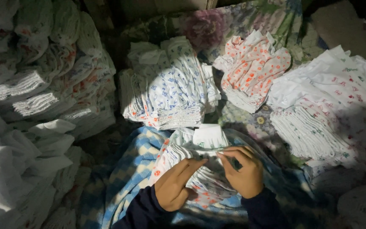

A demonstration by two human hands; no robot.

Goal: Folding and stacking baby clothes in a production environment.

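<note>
White printed cotton garments, folded into a small stack (195, 163), lying on a blue-and-cream checked blanket (123, 169) in the lap, low in the middle of the view. Left hand (176, 184) flat on the stack's left half, fingers together and stretched forward, pressing down. Right hand (242, 169) curled over the stack's right edge, fingertips pinching the topmost fold. Dark sleeves at both wrists. Just beyond, a blue-patterned white pile (174, 91); beside it, to the right, an orange-dotted pile (253, 72); farther right a broad red-and-green printed pile (331, 110). Tall heaps of folded white cloth (30, 106) along the left.
</note>
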